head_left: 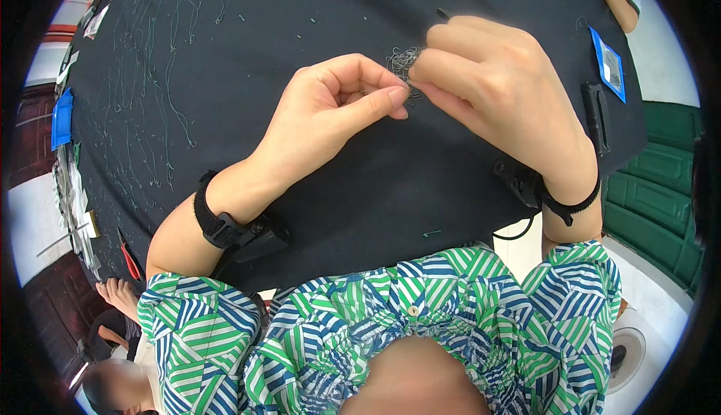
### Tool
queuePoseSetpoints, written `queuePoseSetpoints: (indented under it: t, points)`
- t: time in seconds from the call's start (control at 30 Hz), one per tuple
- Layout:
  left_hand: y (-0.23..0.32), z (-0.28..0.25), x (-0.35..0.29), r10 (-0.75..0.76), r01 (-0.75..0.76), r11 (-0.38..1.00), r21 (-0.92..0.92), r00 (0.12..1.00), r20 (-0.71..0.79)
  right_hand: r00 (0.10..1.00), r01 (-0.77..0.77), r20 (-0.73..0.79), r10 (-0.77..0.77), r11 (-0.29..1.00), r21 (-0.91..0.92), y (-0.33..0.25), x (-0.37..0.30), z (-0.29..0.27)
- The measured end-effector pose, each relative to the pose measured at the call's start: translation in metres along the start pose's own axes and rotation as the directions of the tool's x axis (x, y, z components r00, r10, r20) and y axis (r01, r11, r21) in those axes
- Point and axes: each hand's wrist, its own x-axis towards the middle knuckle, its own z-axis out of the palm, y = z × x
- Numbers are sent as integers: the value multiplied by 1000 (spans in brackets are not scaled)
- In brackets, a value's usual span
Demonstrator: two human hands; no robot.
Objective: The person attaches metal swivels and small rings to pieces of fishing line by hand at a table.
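Green, blue and white patterned shirt (pixel 451 276) closest in, across the lower edge. Black strap (pixel 204 205) on the left wrist with a black module (pixel 259 238) under it; second black strap (pixel 577 208) on the right wrist, dark device (pixel 518 182) beside it. Green thread scrap (pixel 431 233) on the black cloth (pixel 345 190), just in front of the shirt.

Left hand (pixel 338 99): thumb and index tips pinched together, other fingers curled in. Can't tell if anything sits in the pinch. Right hand (pixel 496 77): fingers curled and bunched, tips just beside the left pinch. Thumb mostly hidden, so can't tell how far closed or what it holds.

Heap of thin bent-wire pieces (pixel 403 59) is on the cloth, just beyond the fingertips, partly covered by both hands. Dark rod end (pixel 443 14) pokes out behind the right hand.

Out left: red-handled tool (pixel 130 261) near the table edge, thin greenish threads (pixel 177 107) spread in loose rows. Blue packet (pixel 62 120) beyond them, another blue-edged packet (pixel 610 66) out right. Another person's forearm (pixel 617 8) at top right.
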Motion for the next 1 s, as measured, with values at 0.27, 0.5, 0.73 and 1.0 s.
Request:
queuePoseSetpoints:
  t: [0.27,0.5,0.73,1.0]
  points:
    - [-2,-1,0,17,-17,1000,13,1000,3,1000,1,4,-1,1000,15,0,-1,2]
    - [-1,-2,1,32,-32,999,1,999,-30,987,-105,141,79,977,186,7,-3,-6]
    - [-2,-2,-1,26,-29,999,-44,998,-63,971,-240,83,225,921,308,13,-3,-16]
    - [-2,-1,-1,39,-45,997,-59,995,-95,873,-482,328,361,535,694,8,-4,4]
